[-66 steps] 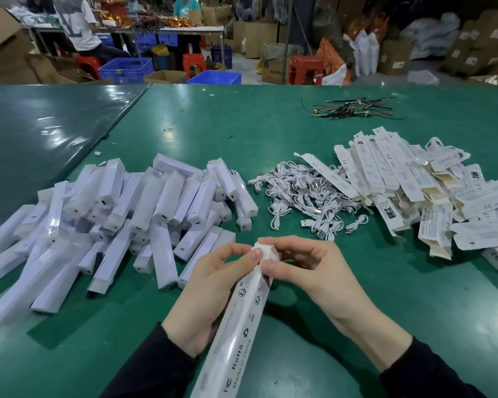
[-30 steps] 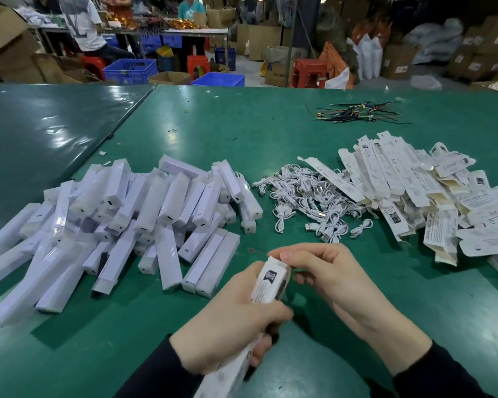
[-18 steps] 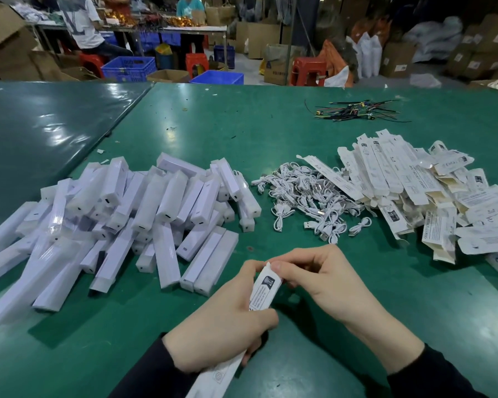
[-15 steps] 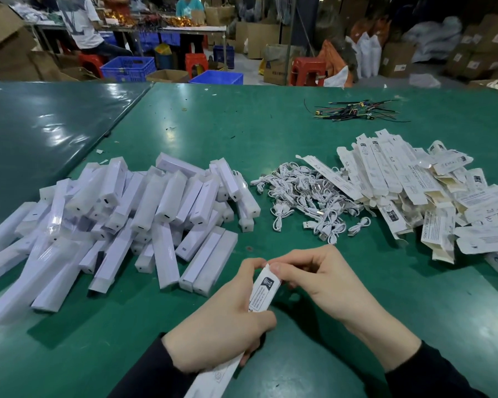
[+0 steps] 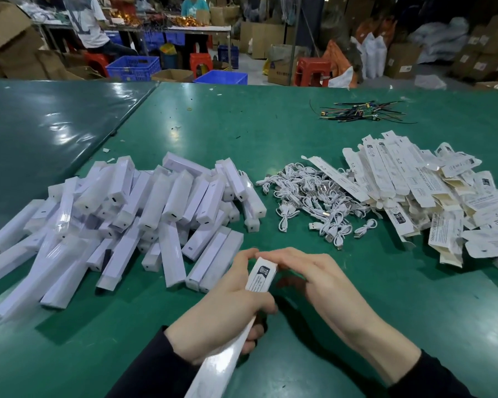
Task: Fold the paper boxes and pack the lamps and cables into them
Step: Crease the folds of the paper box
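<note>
1. The left hand [image 5: 224, 314] gripped the long paper box [image 5: 243, 320] around its middle, just above the green table [image 5: 270, 124].
2. The right hand [image 5: 314, 280] pressed its fingertips on the box's top flap.
3. The flap could pop back open if the fingers let go too soon.
4. A hard squeeze could dent the thin box.
5. The box's long side ran from the person's body up and away, tipped a little right, toward the white cables [image 5: 314, 205].
</note>
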### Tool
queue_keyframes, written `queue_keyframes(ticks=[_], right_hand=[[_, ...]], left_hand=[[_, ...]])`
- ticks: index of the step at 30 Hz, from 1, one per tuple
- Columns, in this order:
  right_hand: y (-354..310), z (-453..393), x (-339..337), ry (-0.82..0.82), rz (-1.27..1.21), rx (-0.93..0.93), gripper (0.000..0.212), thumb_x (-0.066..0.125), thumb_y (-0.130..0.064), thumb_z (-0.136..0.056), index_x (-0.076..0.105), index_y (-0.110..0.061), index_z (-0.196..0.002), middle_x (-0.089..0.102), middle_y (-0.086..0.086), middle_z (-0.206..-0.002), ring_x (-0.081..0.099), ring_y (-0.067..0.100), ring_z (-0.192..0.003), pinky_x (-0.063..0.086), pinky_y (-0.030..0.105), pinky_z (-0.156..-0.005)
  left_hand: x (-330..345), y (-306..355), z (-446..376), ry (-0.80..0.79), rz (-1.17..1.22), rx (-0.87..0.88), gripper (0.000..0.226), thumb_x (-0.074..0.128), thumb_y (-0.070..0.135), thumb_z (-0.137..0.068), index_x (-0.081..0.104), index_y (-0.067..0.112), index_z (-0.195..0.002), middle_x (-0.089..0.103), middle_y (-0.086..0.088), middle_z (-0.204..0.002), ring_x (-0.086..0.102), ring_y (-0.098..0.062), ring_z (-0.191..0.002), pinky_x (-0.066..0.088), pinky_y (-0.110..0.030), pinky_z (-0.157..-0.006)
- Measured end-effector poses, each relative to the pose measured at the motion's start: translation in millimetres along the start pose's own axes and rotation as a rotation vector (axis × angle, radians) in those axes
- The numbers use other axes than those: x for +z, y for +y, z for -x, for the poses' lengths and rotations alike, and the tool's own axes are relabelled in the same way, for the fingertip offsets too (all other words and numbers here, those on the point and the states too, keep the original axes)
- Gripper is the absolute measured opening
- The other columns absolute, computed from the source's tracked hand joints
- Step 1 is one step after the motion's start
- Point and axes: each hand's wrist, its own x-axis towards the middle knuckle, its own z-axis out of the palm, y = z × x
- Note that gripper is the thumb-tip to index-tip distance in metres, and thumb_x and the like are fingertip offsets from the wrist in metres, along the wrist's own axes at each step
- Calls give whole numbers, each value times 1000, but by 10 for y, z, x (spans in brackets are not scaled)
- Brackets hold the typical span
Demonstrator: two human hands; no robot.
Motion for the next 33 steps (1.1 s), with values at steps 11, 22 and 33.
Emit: queue_keyframes(ticks=[11, 22, 33], right_hand=[[89, -65, 10, 122, -315, 156, 22, 61, -9, -90, 76, -13, -106, 74, 14, -98, 63, 16, -78, 50, 22, -66], [-6, -46, -74, 168, -281, 72, 19, 66, -15, -84, 77, -5, -95, 74, 10, -78, 65, 9, -61, 50, 16, -54], [78, -66, -126, 278, 360, -199, 18, 63, -11, -94, 75, -24, -95, 74, -7, -93, 68, 9, -89, 52, 20, -80]], left_hand=[[-54, 86, -22, -151, 472, 0, 46, 52, 15, -86, 52, 1, -130, 58, -24, -103, 63, -30, -80, 58, -38, -62], [29, 66, 16, -139, 473, 26, 45, 54, 13, -89, 51, 8, -134, 64, -28, -117, 67, -29, -75, 56, -35, -53], [-413, 302, 103, 357, 759, 345, 27, 48, 34, -97, 56, 9, -103, 53, -1, -73, 48, -9, -52, 47, -19, -47]])
